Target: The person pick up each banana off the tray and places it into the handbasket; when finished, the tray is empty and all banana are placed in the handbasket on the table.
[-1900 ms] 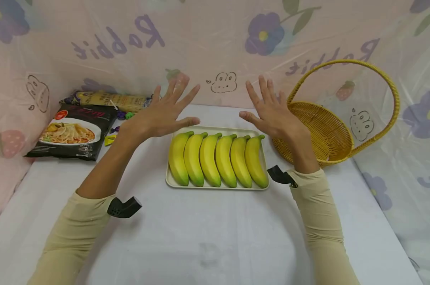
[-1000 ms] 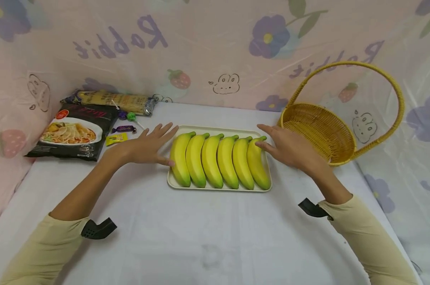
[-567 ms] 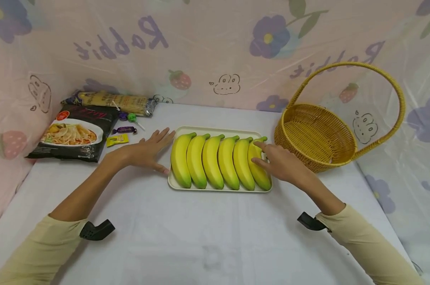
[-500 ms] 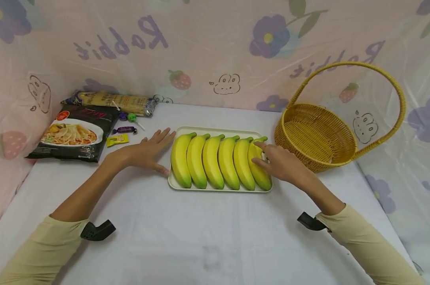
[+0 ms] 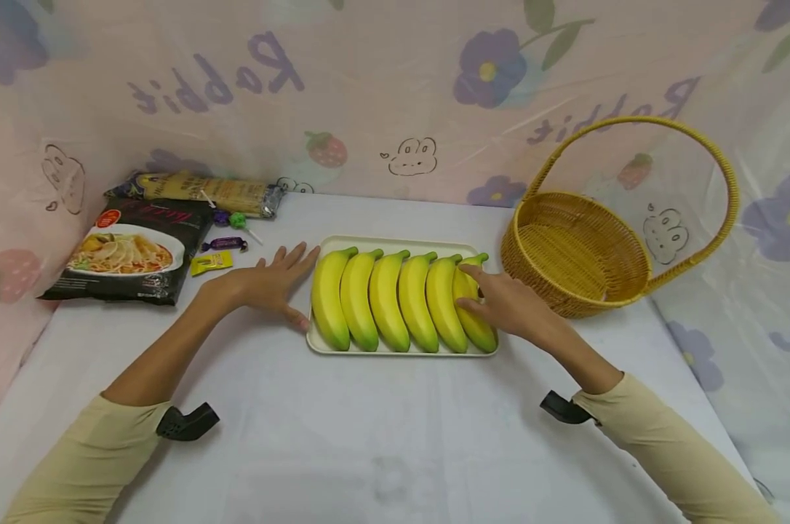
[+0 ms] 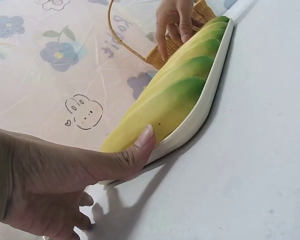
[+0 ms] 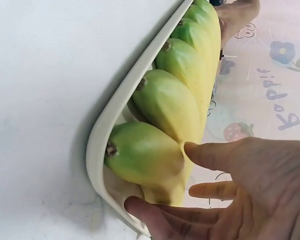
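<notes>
A cream tray [image 5: 401,354] holds a row of yellow bananas [image 5: 386,298] with greenish ends, side by side. My right hand [image 5: 516,306] is at the rightmost banana [image 5: 475,320]; its thumb lies on the left side and its fingers come round the right side. In the right wrist view, the thumb touches that banana [image 7: 140,150] and a fingertip reaches low by the tray rim [image 7: 92,155]. My left hand [image 5: 267,287] rests at the tray's left end, fingers spread, its thumb at the rim beside the leftmost banana [image 5: 329,300].
A yellow wicker basket [image 5: 532,273] with a tall handle stands right of the tray. At the back left lie a black noodle packet [image 5: 126,251], a long pasta packet [image 5: 205,191], lollipops [image 5: 238,220] and small wrapped sweets [image 5: 212,263]. A printed curtain [image 5: 382,80] stands behind.
Both hands came down from raised above the tray to its two ends. The right hand moved onto the rightmost banana, and the left hand settled at the left rim. Bananas stayed put.
</notes>
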A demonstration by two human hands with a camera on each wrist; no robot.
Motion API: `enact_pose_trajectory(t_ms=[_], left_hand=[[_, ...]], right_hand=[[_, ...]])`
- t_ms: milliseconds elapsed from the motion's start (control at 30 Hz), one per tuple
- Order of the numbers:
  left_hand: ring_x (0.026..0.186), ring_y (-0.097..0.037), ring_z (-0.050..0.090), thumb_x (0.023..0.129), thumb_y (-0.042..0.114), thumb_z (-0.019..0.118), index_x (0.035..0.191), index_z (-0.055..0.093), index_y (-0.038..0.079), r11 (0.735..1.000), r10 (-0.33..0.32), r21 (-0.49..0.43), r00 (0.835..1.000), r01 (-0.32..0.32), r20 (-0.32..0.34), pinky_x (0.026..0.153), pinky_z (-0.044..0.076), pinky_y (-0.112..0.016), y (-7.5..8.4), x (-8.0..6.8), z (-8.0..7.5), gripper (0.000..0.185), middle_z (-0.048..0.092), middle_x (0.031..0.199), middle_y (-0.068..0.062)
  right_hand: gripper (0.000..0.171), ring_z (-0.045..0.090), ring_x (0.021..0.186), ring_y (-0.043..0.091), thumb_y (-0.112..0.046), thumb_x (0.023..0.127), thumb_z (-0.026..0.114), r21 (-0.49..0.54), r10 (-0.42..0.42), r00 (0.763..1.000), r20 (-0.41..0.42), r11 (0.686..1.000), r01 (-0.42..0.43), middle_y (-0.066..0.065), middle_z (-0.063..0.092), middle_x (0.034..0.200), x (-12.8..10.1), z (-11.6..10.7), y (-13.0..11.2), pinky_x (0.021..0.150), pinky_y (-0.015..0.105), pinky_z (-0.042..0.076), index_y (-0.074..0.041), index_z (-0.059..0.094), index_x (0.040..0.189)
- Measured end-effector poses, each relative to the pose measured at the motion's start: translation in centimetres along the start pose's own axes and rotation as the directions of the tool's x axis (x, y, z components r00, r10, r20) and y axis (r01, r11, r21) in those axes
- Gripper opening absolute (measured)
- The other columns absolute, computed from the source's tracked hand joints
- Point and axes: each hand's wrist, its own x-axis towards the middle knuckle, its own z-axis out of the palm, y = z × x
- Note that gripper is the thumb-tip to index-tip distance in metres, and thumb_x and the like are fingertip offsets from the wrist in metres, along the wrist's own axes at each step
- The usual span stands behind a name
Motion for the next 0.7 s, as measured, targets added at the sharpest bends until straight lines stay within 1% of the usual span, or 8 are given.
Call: enact_pose_trajectory(t_ms=[100, 200, 300, 400, 600, 700], left_hand=[[0.154, -0.065, -0.006, 0.08, 0.06, 0.084, 0.167, -0.006, 0.004, 0.999, -0.031, 0.018, 0.999, 0.031, 0.025, 0.117, 0.006, -0.086, 0.21, -0.01, -0.16, 0.137, -0.01, 0.171, -0.034], [0.154, -0.066, -0.004, 0.08, 0.062, 0.083, 0.168, -0.004, 0.006, 0.998, -0.046, 0.047, 0.998, 0.045, 0.033, 0.114, 0.008, -0.088, 0.48, 0.19, -0.23, 0.136, -0.008, 0.172, -0.034], [0.154, -0.065, -0.004, 0.078, 0.064, 0.083, 0.168, -0.003, 0.006, 0.996, -0.061, 0.068, 0.998, 0.058, 0.033, 0.115, 0.009, -0.088, 0.61, 0.19, -0.25, 0.137, -0.007, 0.172, -0.033], [0.154, -0.065, -0.005, 0.078, 0.062, 0.085, 0.167, -0.004, 0.004, 0.995, -0.073, 0.072, 0.997, 0.07, 0.034, 0.115, 0.009, -0.088, 0.55, 0.17, -0.16, 0.139, -0.008, 0.172, -0.033], [0.156, -0.062, -0.009, 0.08, 0.064, 0.082, 0.167, -0.007, 0.005, 0.994, -0.074, 0.081, 0.996, 0.07, 0.053, 0.116, 0.007, -0.087, 0.49, 0.38, 0.14, 0.138, -0.012, 0.172, -0.031], [0.156, -0.062, -0.009, 0.08, 0.065, 0.081, 0.167, -0.008, 0.006, 0.992, -0.081, 0.097, 0.996, 0.076, 0.046, 0.116, 0.007, -0.087, 0.5, 0.4, 0.1, 0.138, -0.012, 0.172, -0.03]], right_hand=[[0.07, 0.062, 0.076, 0.017, -0.037, 0.102, 0.067, 0.012, -0.001, 1.0, 0.014, 1.0, 0.001, 0.008, 0.072, 0.089, 0.04, 0.12, 0.0, 0.06, 0.029, 0.048, -0.008, 0.041, 0.16], [0.07, 0.054, 0.067, 0.015, -0.035, 0.101, 0.069, 0.017, -0.001, 1.0, 0.021, 1.0, 0.001, 0.005, 0.062, 0.077, 0.06, 0.2, 0.02, 0.056, 0.027, 0.042, -0.008, 0.041, 0.16], [0.071, 0.046, 0.061, 0.013, -0.035, 0.101, 0.07, 0.016, -0.01, 1.0, 0.023, 1.0, 0.01, 0.001, 0.051, 0.069, 0.27, 0.16, -0.16, 0.054, 0.026, 0.039, -0.007, 0.04, 0.16], [0.072, 0.043, 0.059, 0.012, -0.035, 0.101, 0.07, 0.016, -0.025, 0.999, 0.027, 1.0, 0.025, 0.0, 0.047, 0.067, 0.42, 0.09, -0.26, 0.053, 0.026, 0.037, -0.007, 0.039, 0.16], [0.074, 0.047, 0.061, 0.013, -0.033, 0.101, 0.071, 0.035, -0.016, 0.997, 0.069, 0.999, 0.014, 0.002, 0.051, 0.071, 0.28, -0.02, -0.12, 0.054, 0.026, 0.039, -0.005, 0.037, 0.161], [0.074, 0.045, 0.06, 0.013, -0.031, 0.1, 0.071, 0.043, -0.025, 0.997, 0.074, 0.999, 0.022, 0.001, 0.049, 0.069, 0.37, -0.14, -0.14, 0.054, 0.026, 0.039, -0.004, 0.038, 0.16]])
